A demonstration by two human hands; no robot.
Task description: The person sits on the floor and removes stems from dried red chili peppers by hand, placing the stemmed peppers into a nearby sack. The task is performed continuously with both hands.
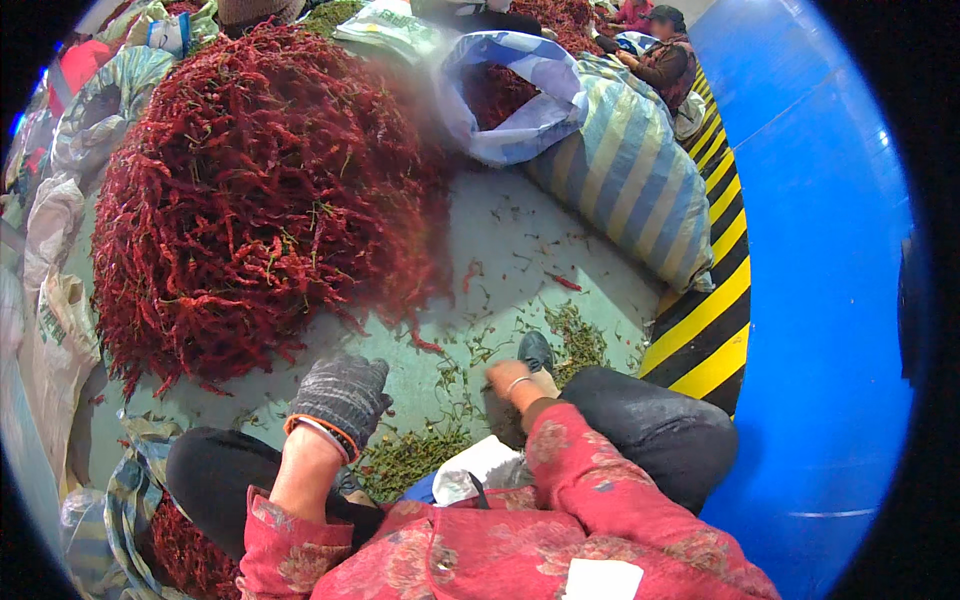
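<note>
A large heap of dried red chili peppers [255, 195] lies on the grey floor in front of me, its right part blurred. Just below its lower edge is my left hand [341, 397], in a dark grey knitted glove with an orange cuff; its fingers curl down, and a small dark red bit shows at their right side. My bare right hand [510, 377], with a bracelet at the wrist, is near my shoe, its fingers bent and partly hidden. Green stems [416, 457] are piled between my legs. A loose red chili [562, 281] lies farther off on the floor.
A striped woven sack [630, 172] lies at the right, its open mouth showing chilies. Another open sack [124, 480] of chilies stands at lower left. More stems [577, 337] lie beyond my shoe. A blue wall [817, 300] rises at right. A person [667, 60] sits at the back.
</note>
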